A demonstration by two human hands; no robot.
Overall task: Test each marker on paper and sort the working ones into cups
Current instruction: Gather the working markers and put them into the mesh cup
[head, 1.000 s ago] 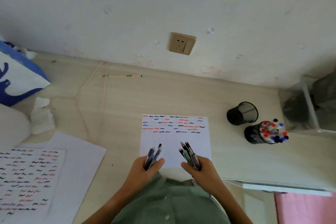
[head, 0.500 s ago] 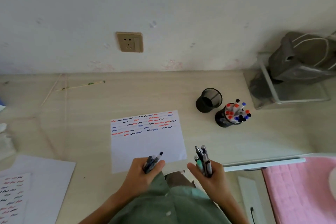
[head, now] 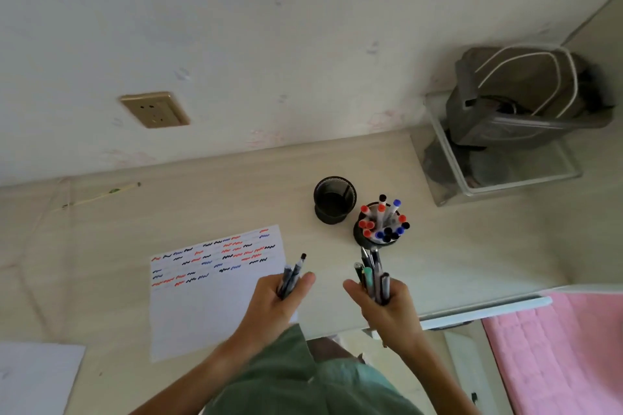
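My left hand (head: 273, 302) grips a small bundle of dark markers (head: 292, 272) over the right edge of the test paper (head: 209, 300), which carries rows of red, blue and black squiggles near its top. My right hand (head: 384, 305) grips a second bundle of markers (head: 372, 271), tips up, just below the full cup. A black mesh cup (head: 379, 239) holds several red, blue and black capped markers. An empty-looking black mesh cup (head: 333, 200) stands beside it to the left.
A clear bin (head: 499, 178) with a grey bag (head: 515, 101) stands at the desk's back right. A wall socket (head: 155, 109) is above the desk. Another white sheet (head: 33, 377) lies at the lower left. A pink cloth (head: 559, 354) lies beyond the desk's right edge.
The view has swung to the right, so paper and cups sit further left in frame. Both hands with their marker bundles have risen slightly towards the cups.
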